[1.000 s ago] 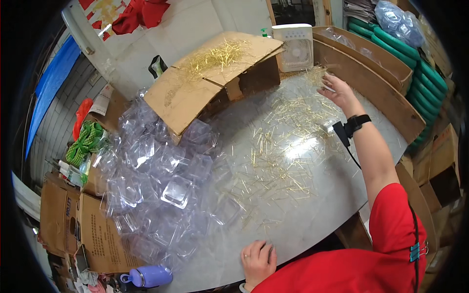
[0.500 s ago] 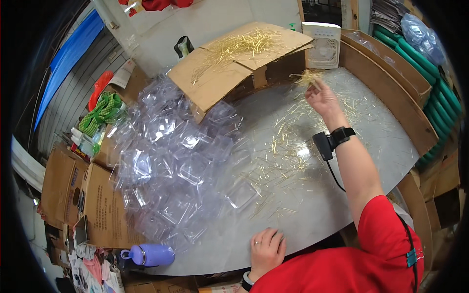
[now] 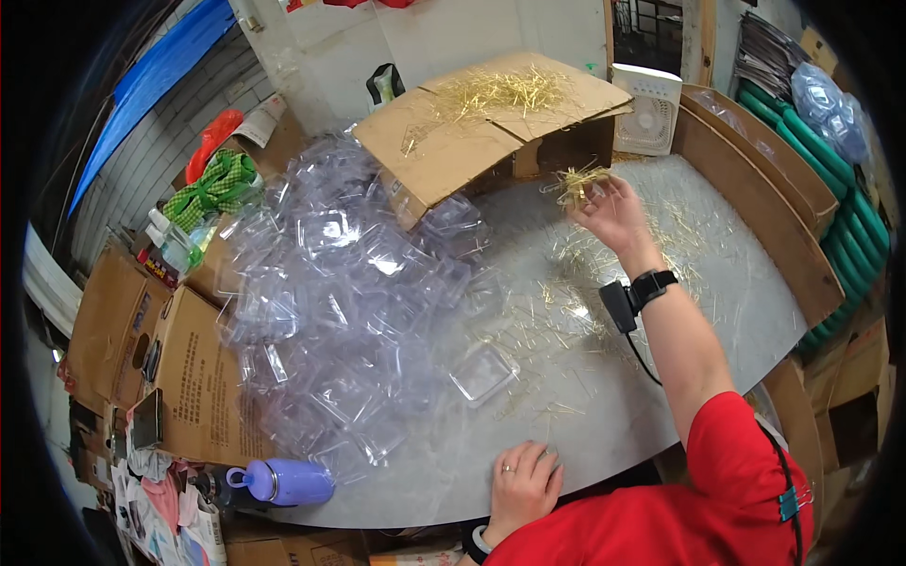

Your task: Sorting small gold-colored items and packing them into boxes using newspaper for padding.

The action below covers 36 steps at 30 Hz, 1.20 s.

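Observation:
My right hand [image 3: 609, 212] is stretched out over the far part of the table, closed round a bunch of thin gold strips [image 3: 576, 183]. The bunch is just in front of a raised brown cardboard sheet [image 3: 415, 170], which carries a heap of similar gold strips [image 3: 500, 92]. More loose gold strips [image 3: 566, 316] lie scattered below my right forearm. My left hand [image 3: 525, 483] rests on the near edge of the table, fingers lying on the surface with nothing in them. A large pile of clear plastic trays [image 3: 330, 311] stands left of the middle, and a single clear tray [image 3: 484, 375] lies apart beside it.
A purple bottle [image 3: 283, 481] stands at the near left edge of the grey table [image 3: 453, 481]. A white fan [image 3: 647, 108] is at the back, with a curved cardboard wall [image 3: 755, 203] along the right. Cardboard boxes [image 3: 203, 377] line the left side.
My right hand has come slightly nearer and left, with the gold strips now plainly in its fingers. The left hand stays on the table edge. The whole view has shifted a little.

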Available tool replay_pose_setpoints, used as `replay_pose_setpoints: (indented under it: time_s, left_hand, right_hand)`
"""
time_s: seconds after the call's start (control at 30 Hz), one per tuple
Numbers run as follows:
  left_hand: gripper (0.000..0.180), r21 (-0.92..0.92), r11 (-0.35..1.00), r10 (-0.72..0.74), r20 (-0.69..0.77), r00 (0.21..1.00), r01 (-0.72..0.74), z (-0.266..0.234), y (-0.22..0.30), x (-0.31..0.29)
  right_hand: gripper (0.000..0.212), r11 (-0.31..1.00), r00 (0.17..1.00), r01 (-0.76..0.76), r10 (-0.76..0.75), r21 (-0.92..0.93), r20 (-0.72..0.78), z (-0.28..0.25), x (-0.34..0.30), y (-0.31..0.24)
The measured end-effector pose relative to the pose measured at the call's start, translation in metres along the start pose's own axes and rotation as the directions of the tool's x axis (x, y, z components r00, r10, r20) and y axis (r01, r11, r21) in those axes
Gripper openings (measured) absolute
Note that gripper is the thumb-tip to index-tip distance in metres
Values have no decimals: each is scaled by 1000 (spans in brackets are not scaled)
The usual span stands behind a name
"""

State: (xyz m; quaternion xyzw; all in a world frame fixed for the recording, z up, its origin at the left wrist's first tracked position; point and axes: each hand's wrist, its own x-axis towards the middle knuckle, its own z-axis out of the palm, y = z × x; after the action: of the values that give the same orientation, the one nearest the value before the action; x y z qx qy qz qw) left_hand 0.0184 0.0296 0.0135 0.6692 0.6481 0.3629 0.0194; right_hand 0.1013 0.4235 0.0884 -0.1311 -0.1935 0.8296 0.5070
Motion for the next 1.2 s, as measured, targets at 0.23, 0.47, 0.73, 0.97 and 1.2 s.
replay_pose_setpoints:
  time_s: [0.23,0.47,0.73,0.97,1.2]
  left_hand:
    - [22,19,1000,14,-14,1000,-14,0,-2,-1]
    - [23,14,1000,25,-17,1000,-25,-1,0,-3]
    - [23,-6,1000,10,15,1000,-10,-1,0,-6]
    - [23,-1,1000,-5,23,1000,5,-2,0,-6]
    - [23,-53,998,32,32,999,-30,0,-2,-2]
  right_hand:
    - [50,972,1000,19,-14,234,-23,-37,27,14]
    - [20,911,976,-17,-75,-412,-205,-22,19,27]
    - [9,979,996,42,-26,-198,86,-5,3,7]
    - [33,981,977,190,-185,44,-104,13,-11,19]
    - [45,985,991,125,-118,-120,58,-35,41,27]
